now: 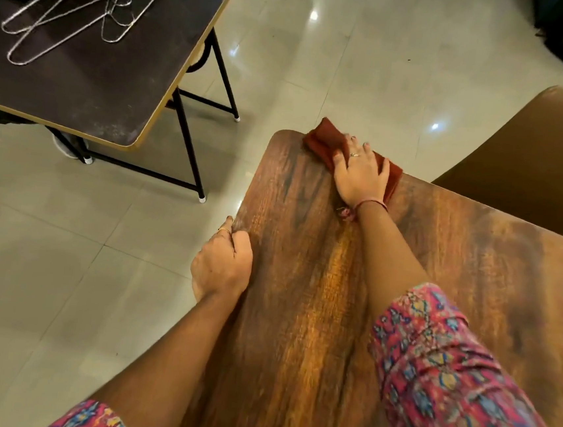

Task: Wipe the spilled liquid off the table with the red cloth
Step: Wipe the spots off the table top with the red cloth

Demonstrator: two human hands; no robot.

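My right hand is flat w/ fingers spread, pressing down on the folded dark-red cloth at the far edge of the brown wood-grain bench, near its far-left rounded corner. Part of the cloth pokes past the bench edge on the far side. My left hand is on the near-left edge of the bench; it looks like the fingers are curled over the edge, gripping it to steady me, thumb side on top.

Progress, as far as I can judge: probably late in the wipe. No puddle or clear wet patch shows on the bench top; there's a glossy streak down the middle btw my two arms, but I can't tell if that's leftover liquid film or just light on the varnish. Cloth being at the far edge suggests I'm pushing the last of it off/out there. What's left, I'd guess: a pass over that shiny strip & the right side, then lift the cloth away.

Writing/brands: none readable anywhere. The cloth is plain, the bench has no label, and my pink patterned sleeve has a floral print only. A dark second table w/ wire hangers sits far left, and a tan chair far right – no text on them either.
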